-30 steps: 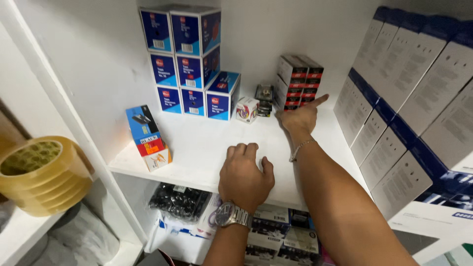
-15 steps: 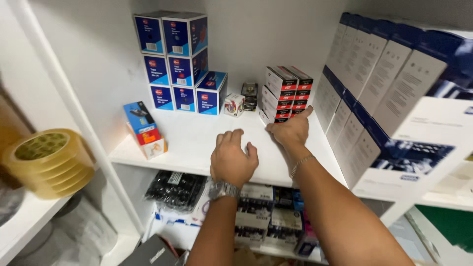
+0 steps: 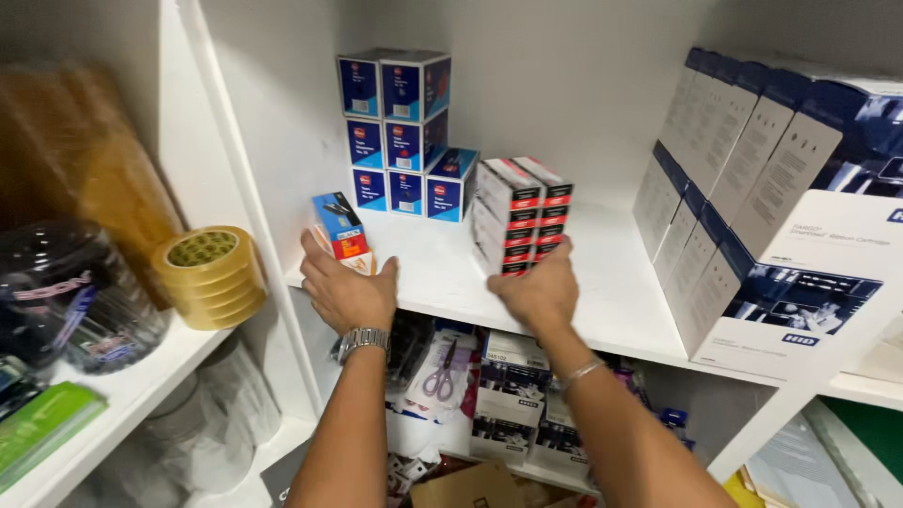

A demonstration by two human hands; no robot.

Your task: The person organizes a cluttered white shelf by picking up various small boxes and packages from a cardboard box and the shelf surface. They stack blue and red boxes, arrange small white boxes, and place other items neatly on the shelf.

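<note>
Both hands on the white shelf point(image 3: 423, 273): right hand point(image 3: 531, 292) clasped around the front of the red-black-white box stack point(image 3: 517, 216), dragged near the edge; left hand point(image 3: 348, 287) spread flat against the leaning blue-orange box point(image 3: 339, 230), propping it. Beyond the fingers, stacked blue cartons point(image 3: 400, 132) against the wall; left of the left hand, tape rolls point(image 3: 207, 273).

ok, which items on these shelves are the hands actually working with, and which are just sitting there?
In hand:
- right hand on the stack of red, black and white boxes
- left hand at the small blue and orange box

Just sitting there:
- blue boxes
- tape rolls
- large white and blue boxes
- scissors
</note>
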